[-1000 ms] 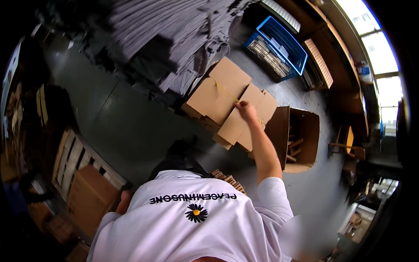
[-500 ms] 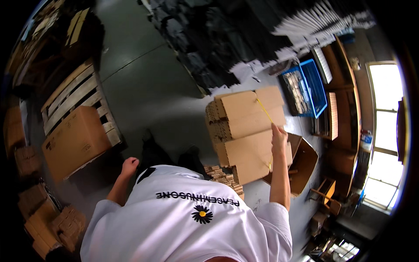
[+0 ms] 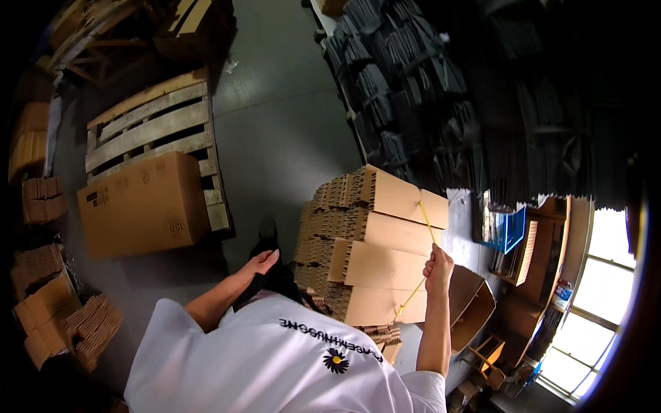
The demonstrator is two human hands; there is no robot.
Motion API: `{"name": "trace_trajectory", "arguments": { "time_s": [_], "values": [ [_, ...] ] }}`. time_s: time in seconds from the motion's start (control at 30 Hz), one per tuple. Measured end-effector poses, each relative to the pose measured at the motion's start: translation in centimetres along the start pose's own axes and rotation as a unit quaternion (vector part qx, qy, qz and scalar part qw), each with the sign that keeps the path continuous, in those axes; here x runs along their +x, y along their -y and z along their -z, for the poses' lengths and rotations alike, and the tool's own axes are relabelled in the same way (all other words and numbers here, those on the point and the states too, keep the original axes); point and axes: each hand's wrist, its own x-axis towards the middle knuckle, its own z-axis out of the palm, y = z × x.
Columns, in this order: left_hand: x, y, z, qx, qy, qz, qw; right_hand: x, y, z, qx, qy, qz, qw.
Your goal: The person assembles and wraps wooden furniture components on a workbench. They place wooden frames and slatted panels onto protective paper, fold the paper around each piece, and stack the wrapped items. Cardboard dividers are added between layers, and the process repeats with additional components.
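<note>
A closed grip of my right hand (image 3: pixel 438 268) holds a yellow strap (image 3: pixel 427 220) pulled up into a peak off a bundle of flattened cardboard boxes (image 3: pixel 396 241). The strap runs from the bundle's upper part, through my fingers, down to its near part. Ragged stacked edges of the cardboard face left. My left hand (image 3: pixel 263 262) hangs in the air left of the bundle, holding nothing, its fingers loosely bent and thumb out. Below the bundle's near end, more stacked cardboard (image 3: pixel 385 335) shows.
A large closed carton (image 3: pixel 144 206) sits at the near end of a wooden pallet (image 3: pixel 155 143) on the left. Dark stacked sheets (image 3: pixel 406 82) rise at the far right. An open cardboard box (image 3: pixel 475 299) and a blue crate (image 3: pixel 509 227) stand right of the bundle. Cardboard stacks (image 3: pixel 93 330) lie lower left.
The bundle now shows more of its ragged left side and sits lower in view. My right hand keeps its grip on the strap. My left hand has swung right, toward the bundle, its fingers loosened.
</note>
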Motion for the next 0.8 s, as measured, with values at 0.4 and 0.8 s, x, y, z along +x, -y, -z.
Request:
{"name": "trace_trajectory", "arguments": {
  "time_s": [0.4, 0.8],
  "values": [
    [1.2, 0.8, 10.8, -0.345, -0.054, 0.036, 0.936, -3.2, 10.1, -27.2, 0.197, 0.363, -0.026, 0.910],
    [9.8, -26.6, 16.8, -0.476, 0.076, -0.186, 0.856, -1.2, 36.1, -48.2, 0.185, 0.536, 0.136, 0.812]
  ]
}}
